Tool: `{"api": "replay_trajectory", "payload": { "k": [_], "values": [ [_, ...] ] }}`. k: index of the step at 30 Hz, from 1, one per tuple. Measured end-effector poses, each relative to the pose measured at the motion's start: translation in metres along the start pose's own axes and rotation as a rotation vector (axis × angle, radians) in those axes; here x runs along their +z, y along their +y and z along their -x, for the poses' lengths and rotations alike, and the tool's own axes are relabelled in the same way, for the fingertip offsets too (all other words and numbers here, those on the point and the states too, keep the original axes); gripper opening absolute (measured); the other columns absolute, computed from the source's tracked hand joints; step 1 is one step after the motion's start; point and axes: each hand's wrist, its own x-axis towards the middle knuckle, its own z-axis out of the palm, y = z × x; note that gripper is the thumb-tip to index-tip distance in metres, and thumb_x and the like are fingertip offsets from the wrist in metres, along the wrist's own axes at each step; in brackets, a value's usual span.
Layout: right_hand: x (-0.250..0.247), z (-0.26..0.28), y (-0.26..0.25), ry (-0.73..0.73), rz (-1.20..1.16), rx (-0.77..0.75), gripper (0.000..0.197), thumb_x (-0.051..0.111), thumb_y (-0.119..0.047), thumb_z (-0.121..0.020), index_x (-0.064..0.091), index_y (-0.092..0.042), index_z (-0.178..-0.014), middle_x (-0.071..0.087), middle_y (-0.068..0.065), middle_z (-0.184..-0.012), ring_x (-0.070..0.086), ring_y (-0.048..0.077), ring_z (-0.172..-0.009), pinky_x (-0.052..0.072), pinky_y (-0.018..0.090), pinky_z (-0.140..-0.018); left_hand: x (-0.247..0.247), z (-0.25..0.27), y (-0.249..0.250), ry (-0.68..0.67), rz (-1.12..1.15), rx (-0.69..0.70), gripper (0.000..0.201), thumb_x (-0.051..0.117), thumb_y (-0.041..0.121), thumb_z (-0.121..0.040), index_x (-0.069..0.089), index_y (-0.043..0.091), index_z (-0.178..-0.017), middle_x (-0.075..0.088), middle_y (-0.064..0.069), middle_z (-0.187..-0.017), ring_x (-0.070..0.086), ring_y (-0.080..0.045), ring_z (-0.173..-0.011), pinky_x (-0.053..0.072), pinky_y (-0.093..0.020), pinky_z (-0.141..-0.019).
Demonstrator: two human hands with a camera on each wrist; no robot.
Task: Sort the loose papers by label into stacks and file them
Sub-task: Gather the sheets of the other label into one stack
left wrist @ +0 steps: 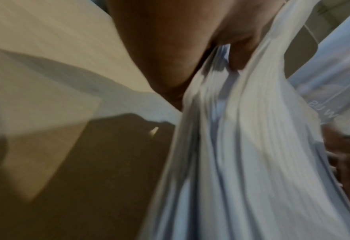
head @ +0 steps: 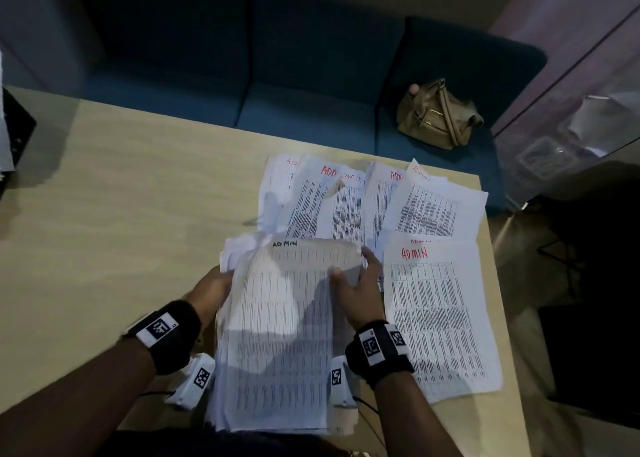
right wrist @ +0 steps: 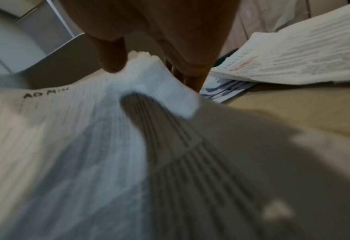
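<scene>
Between both hands, above the table's [head: 138,197] near edge, hangs a thick bundle of papers [head: 277,335], its top sheet marked ADMIN. The left hand [head: 211,290] grips its left edge; the right hand [head: 356,290] pinches the top sheet's right corner between thumb and fingers. Beyond and beside it lie ADMIN sheets [head: 440,318], fanned loosely, not squared. Most sorting looks undone, filing unstarted.

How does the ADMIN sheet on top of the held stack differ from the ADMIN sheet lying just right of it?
The held sheet has its label in black ink; the table sheet has it in red. The held sheet tops a stack gripped by the left hand and right hand; the table sheet lies flat, untouched. Both carry dense printed columns.
</scene>
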Motion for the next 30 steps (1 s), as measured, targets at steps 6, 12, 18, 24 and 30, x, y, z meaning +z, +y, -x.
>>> {"api": "replay_trajectory", "payload": {
  "k": [6, 12, 18, 24, 30],
  "values": [
    [0.013, -0.002, -0.003, -0.015, 0.144, -0.122, 0.088, 0.067, -0.024, -0.085, 0.005, -0.031, -0.147, 0.050, 0.010, -0.131, 0.052, 0.026, -0.120, 0.041, 0.027, -0.095, 0.007, 0.000, 0.027, -0.123, -0.258, 0.435, 0.074, 0.064, 0.065, -0.072, 0.042, 0.038, -0.136, 0.046, 0.038, -0.132, 0.036, 0.014, -0.128, 0.035, -0.028, -0.105],
    [0.015, -0.015, -0.031, -0.158, 0.500, -0.277, 0.054, 0.060, -0.030, -0.089, 0.039, -0.023, -0.139, 0.028, 0.006, -0.141, 0.049, 0.019, -0.113, 0.044, 0.036, -0.100, 0.008, -0.007, 0.010, -0.063, -0.318, 0.441, 0.013, 0.070, 0.032, -0.079, 0.061, 0.026, -0.088, 0.063, 0.017, -0.111, 0.057, 0.002, -0.109, 0.040, -0.042, -0.106],
    [-0.042, -0.027, -0.007, 0.145, 0.321, -0.371, 0.046, 0.059, -0.029, -0.091, 0.047, -0.021, -0.134, 0.043, 0.003, -0.140, 0.040, 0.015, -0.128, 0.032, 0.032, -0.108, 0.003, -0.001, -0.015, 0.050, -0.394, 0.379, 0.074, 0.066, 0.009, -0.087, 0.026, 0.053, -0.131, 0.038, 0.041, -0.129, 0.035, 0.001, -0.127, 0.034, -0.021, -0.098],
    [-0.167, -0.034, 0.075, 0.619, 0.638, 0.461, 0.073, 0.071, -0.038, -0.079, 0.038, -0.009, -0.137, 0.035, 0.021, -0.143, 0.032, 0.040, -0.132, 0.031, 0.055, -0.105, -0.018, -0.009, -0.052, -0.030, -0.527, 0.105, 0.039, 0.066, 0.032, -0.087, 0.056, 0.021, -0.123, 0.065, 0.000, -0.117, 0.060, -0.023, -0.111, 0.046, -0.035, -0.091],
    [-0.194, -0.023, 0.091, 0.469, 0.648, 0.456, 0.075, 0.079, -0.031, -0.072, 0.040, -0.002, -0.129, 0.058, 0.025, -0.122, 0.058, 0.041, -0.109, 0.048, 0.046, -0.092, -0.018, -0.014, -0.040, -0.077, -0.453, 0.066, 0.034, 0.071, 0.019, -0.084, 0.058, 0.018, -0.115, 0.066, 0.003, -0.105, 0.061, -0.023, -0.106, 0.047, -0.029, -0.086]
  ]
}}
